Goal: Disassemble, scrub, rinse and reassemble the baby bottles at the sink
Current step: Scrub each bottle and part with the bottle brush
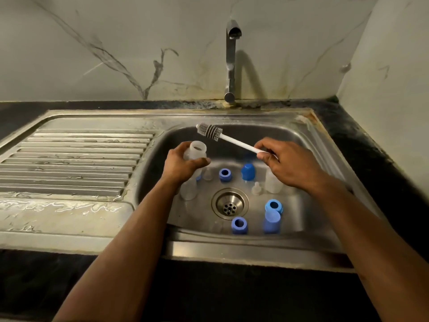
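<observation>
Disassembly apparently finished: blue collar rings (225,175), a blue cap (248,171), a clear teat (256,188) and other clear bottle bodies (189,189) lay loose in the sink basin (308,159) around the drain (229,203). Scrubbing judged barely begun. Left hand (183,165) wrapped round an open bottle (197,151) above the basin; right hand (284,162) pinched the brush (210,130) by its white handle, bristles just beside the mouth, not yet inside. No water from the tap (232,61); rinsing and reassembly left.

A steel sink (308,145) sits in a dark counter (362,145), with a wet ribbed drainboard (76,159) on its left. On the basin floor around the drain (229,204) lie three blue rings (225,175), two blue caps (248,171), clear bottles (274,184) and a small teat (256,188).
</observation>
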